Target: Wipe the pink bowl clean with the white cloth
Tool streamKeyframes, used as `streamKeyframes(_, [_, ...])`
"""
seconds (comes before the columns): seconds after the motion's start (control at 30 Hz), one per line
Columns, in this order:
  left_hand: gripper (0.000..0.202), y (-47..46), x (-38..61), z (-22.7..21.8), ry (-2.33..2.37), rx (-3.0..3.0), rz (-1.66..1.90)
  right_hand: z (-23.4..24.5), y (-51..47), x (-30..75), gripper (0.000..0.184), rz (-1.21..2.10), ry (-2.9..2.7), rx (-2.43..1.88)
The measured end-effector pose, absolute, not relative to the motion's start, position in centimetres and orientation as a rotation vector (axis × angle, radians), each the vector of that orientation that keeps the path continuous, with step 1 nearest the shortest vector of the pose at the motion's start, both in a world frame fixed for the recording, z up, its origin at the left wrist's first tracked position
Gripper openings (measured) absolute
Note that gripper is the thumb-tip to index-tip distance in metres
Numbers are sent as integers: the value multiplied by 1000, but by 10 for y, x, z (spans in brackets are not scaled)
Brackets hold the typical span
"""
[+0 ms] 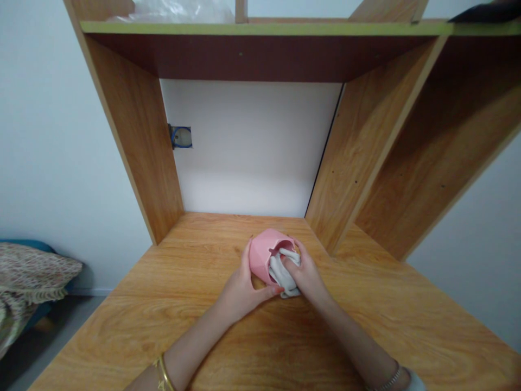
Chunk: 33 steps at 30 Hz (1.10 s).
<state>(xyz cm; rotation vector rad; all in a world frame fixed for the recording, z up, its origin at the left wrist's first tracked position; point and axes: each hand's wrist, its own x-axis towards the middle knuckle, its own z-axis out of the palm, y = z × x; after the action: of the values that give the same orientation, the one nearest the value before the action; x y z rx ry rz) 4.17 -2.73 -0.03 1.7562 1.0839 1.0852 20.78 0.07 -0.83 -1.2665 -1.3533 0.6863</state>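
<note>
A pink faceted pot (262,255) is tipped on its side above the wooden desk, its opening turned toward the right and toward me. My left hand (240,290) grips it from the left, with the thumb along the lower rim. In my right hand (305,274) is a white cloth (284,274), bunched up and pressed partly into the pot's mouth. The right thumb lies on top of the cloth; the other fingers are mostly hidden behind the cloth and rim. Part of the cloth hangs below the rim.
The wooden desk (183,315) runs back to a white panel (252,146) with a cut-out socket box (181,137). Upright boards stand at left and right (350,157). A shelf (260,28) overhead carries clear plastic (183,11). At far left is a patterned woven cover (36,269).
</note>
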Motion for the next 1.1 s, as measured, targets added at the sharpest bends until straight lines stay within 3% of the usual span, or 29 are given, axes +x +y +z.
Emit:
streamKeyframes(0.43, [86, -33, 40, 13, 1287, 1936, 1067, -5, 4, 204, 72, 734, -1374, -1417])
streamKeyframes(0.87, [84, -36, 35, 19, 1521, 2093, 936, 0, 0, 210, 75, 533, -1621, -1558])
streamKeyframes(1.1, [70, -35, 31, 24, 1454, 2071, 984, 11, -10, 204, 76, 418, -1731, -1654])
